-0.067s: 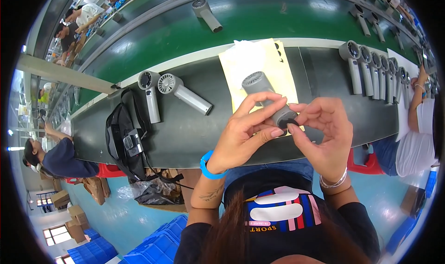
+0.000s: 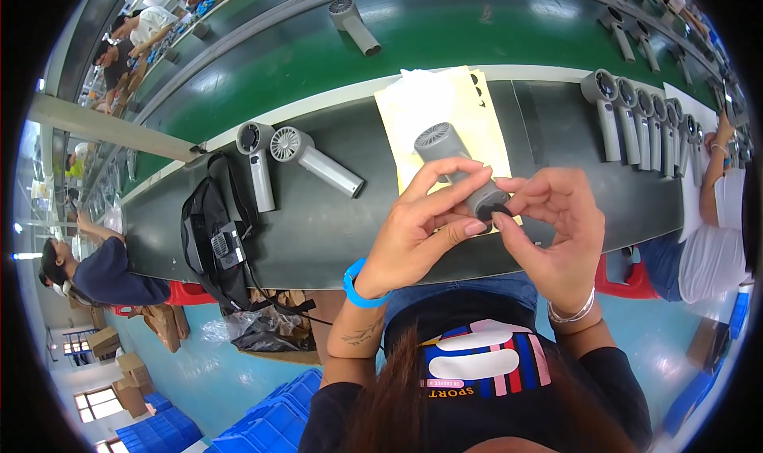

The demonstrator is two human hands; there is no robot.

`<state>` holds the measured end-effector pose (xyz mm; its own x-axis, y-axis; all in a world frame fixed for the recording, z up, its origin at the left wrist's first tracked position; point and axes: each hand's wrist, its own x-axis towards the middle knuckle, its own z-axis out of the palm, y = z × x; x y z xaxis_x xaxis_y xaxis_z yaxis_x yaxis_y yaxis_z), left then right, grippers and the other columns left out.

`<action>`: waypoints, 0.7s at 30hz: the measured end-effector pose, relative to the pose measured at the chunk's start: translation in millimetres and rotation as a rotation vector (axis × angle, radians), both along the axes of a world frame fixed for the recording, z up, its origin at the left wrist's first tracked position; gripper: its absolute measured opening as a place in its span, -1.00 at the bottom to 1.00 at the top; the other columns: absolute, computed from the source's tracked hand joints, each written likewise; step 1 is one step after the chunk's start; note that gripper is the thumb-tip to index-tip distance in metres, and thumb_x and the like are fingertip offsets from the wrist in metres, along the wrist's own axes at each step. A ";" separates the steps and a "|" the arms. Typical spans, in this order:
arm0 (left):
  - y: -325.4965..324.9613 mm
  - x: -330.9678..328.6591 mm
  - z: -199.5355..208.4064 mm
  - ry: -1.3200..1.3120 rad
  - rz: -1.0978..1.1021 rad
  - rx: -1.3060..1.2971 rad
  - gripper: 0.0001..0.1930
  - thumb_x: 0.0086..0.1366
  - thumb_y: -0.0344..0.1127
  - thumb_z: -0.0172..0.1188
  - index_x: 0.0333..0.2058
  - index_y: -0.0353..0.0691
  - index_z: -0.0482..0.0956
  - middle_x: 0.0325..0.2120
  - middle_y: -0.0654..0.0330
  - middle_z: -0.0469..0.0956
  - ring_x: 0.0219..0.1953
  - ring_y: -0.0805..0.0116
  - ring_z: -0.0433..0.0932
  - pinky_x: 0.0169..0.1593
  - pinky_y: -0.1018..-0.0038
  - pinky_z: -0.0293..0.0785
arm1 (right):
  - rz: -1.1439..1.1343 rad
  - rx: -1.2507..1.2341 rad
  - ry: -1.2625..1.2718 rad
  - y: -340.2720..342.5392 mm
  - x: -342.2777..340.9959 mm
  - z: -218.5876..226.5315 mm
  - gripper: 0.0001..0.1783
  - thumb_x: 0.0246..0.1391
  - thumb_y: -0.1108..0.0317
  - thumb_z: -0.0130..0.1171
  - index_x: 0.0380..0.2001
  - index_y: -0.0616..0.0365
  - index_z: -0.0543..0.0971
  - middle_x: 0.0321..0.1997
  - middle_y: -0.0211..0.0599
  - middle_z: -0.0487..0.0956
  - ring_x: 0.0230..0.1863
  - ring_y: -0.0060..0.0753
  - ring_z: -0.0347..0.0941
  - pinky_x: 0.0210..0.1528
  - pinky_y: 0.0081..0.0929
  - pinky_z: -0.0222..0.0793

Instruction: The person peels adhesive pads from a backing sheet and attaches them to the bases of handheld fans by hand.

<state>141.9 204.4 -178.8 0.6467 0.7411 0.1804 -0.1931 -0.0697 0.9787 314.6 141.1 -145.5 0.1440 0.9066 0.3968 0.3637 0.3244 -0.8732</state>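
My left hand (image 2: 433, 221) is closed around the handle of a grey handheld fan (image 2: 443, 141). The fan's round vented head points away from me, and its handle end is turned toward me. Thumb and fingers of my right hand (image 2: 556, 226) pinch at that end, touching a small black piece (image 2: 494, 210) there. Whether the piece is attached or loose cannot be made out. Beneath the fan lies a yellow sheet (image 2: 497, 127) with a few black shapes at its upper right edge, and a crumpled white sheet (image 2: 415, 99) covers part of it.
On the dark bench to the left are two grey fans (image 2: 262, 171) (image 2: 322, 163) and a black bag (image 2: 208, 230). Several fans (image 2: 625, 119) stand in a row at right. Beyond runs a green conveyor belt (image 2: 461, 32) carrying more fans. People sit at both sides; blue crates (image 2: 266, 421) stand behind.
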 end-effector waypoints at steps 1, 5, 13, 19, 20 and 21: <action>-0.1 0.0 -0.4 -0.002 0.001 0.002 -0.50 0.18 -0.61 0.18 0.14 -0.33 0.41 0.11 0.13 0.22 -0.29 0.54 0.40 -0.13 0.55 0.52 | 0.000 0.000 0.000 0.1 -0.1 -0.3 -0.65 -0.14 0.67 0.27 -0.23 0.31 0.44 -0.23 -0.22 0.57 -0.32 -0.54 0.58 -0.16 -0.54 0.56; -0.9 0.5 -0.4 -0.016 0.004 -0.012 -0.50 0.18 -0.62 0.18 0.14 -0.34 0.40 0.12 0.12 0.22 -0.28 0.54 0.41 -0.14 0.56 0.52 | 0.000 0.011 -0.009 -0.1 -0.4 -0.6 -0.65 -0.14 0.68 0.27 -0.23 0.32 0.44 -0.23 -0.21 0.56 -0.32 -0.54 0.58 -0.17 -0.54 0.56; -1.3 1.2 -0.5 -0.021 0.012 -0.005 -0.50 0.18 -0.63 0.17 0.13 -0.34 0.41 0.11 0.12 0.23 -0.31 0.56 0.39 -0.16 0.57 0.51 | -0.006 0.029 -0.021 -0.1 -1.3 -1.4 -0.66 -0.16 0.69 0.27 -0.25 0.32 0.44 -0.23 -0.21 0.55 -0.32 -0.53 0.57 -0.19 -0.54 0.55; -1.4 0.9 -0.6 -0.024 0.018 -0.004 -0.50 0.17 -0.64 0.17 0.13 -0.35 0.41 0.11 0.13 0.23 -0.31 0.57 0.38 -0.16 0.58 0.51 | -0.015 0.027 -0.017 0.1 -2.5 -1.5 -0.67 -0.16 0.69 0.27 -0.27 0.32 0.43 -0.23 -0.21 0.55 -0.32 -0.53 0.57 -0.18 -0.55 0.55; -1.5 0.7 -0.6 -0.026 0.019 -0.005 -0.50 0.17 -0.64 0.17 0.13 -0.35 0.41 0.12 0.13 0.23 -0.31 0.57 0.39 -0.16 0.58 0.51 | -0.014 0.024 -0.016 0.0 -2.8 -1.2 -0.67 -0.16 0.69 0.27 -0.27 0.32 0.43 -0.24 -0.21 0.55 -0.32 -0.53 0.57 -0.18 -0.55 0.55; -1.5 0.4 -0.6 -0.026 0.019 -0.004 -0.50 0.17 -0.64 0.17 0.13 -0.35 0.41 0.12 0.13 0.23 -0.31 0.57 0.39 -0.16 0.58 0.51 | -0.013 0.022 -0.015 -0.1 -3.2 -0.8 -0.67 -0.16 0.68 0.27 -0.27 0.32 0.43 -0.24 -0.21 0.55 -0.32 -0.53 0.57 -0.18 -0.55 0.55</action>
